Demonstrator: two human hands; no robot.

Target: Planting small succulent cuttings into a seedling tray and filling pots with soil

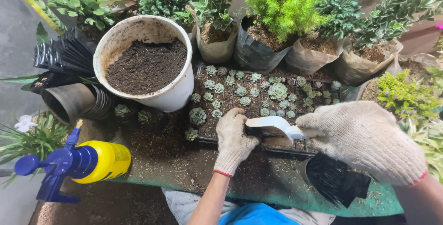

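My right hand [364, 139], in a soiled white knit glove, grips the handle of a small white scoop [272, 125] and holds it flat over the near edge of a black seedling tray [323, 85] filled with several small green succulent rosettes. My left hand [233, 139], also gloved, rests on that near tray edge with its fingers touching the scoop's left end; what lies under its fingers is hidden. A white bucket [175, 93] of dark soil stands just left of the tray.
A yellow spray bottle with a blue trigger [76, 162] lies at the left. Stacked black pots [69, 103] lie by the bucket, and a black pot [334, 179] sits below my right hand. Bagged green plants [281, 17] line the back. Soil is scattered on the green bench [194, 169].
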